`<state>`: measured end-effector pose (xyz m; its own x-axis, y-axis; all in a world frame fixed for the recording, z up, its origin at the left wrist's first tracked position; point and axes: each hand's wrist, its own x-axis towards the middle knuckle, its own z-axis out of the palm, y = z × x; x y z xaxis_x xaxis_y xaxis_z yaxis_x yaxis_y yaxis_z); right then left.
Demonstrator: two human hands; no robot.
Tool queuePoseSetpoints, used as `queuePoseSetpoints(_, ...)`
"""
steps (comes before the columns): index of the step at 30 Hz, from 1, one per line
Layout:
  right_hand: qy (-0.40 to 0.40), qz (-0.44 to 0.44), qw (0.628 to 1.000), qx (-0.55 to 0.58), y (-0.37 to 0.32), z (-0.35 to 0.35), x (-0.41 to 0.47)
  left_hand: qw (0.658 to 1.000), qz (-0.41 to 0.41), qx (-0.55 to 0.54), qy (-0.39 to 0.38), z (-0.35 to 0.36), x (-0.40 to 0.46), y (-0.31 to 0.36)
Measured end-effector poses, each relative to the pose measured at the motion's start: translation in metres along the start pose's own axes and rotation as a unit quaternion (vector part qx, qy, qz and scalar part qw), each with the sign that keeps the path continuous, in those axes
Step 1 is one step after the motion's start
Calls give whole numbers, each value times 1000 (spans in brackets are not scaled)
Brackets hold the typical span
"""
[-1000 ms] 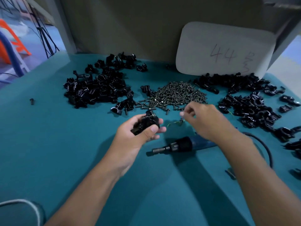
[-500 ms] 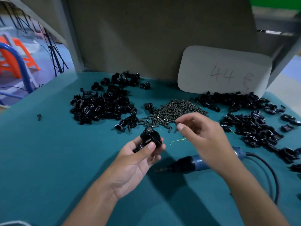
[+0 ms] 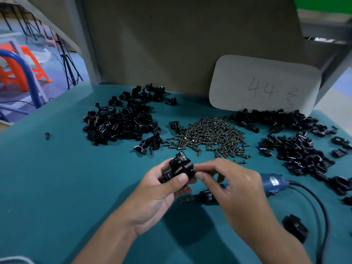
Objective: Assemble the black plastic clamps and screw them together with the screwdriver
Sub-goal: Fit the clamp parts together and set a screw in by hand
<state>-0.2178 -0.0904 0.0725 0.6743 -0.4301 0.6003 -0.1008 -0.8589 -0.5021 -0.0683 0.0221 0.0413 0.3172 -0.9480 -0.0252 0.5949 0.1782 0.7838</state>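
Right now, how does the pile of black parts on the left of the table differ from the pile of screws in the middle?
The left pile of black parts is made of chunky, glossy black plastic pieces; the screw pile is made of small, slim, dull metallic pieces. The black parts heap up into a bulkier mound, while the screws lie in a lower mound with strays scattered along the near edge. Both lie loose on the teal table, untouched by either hand.
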Motion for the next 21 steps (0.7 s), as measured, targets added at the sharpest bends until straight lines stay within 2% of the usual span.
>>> queuePoseSetpoints(5, 3, 10, 1000, -26, 4, 2, -2, 998, 4, 61, -8, -3, 1, -3)
queuePoseSetpoints(9, -29, 28, 996, -79, 6, 5, -5, 996, 20, 91, -12, -2, 2, -9)
queuePoseSetpoints(14, -140, 48, 977, -156, 4, -5, -6, 994, 20, 104, -6, -3, 3, -11)
queuePoseSetpoints(18, -186, 3, 955, -231, -4, -14, -6, 993, 23, 112, -5, -5, 3, -10)
queuePoseSetpoints(21, -258, 26, 937, -233, -5, -17, 1, 989, 19, 145, -4, -4, 3, -13)
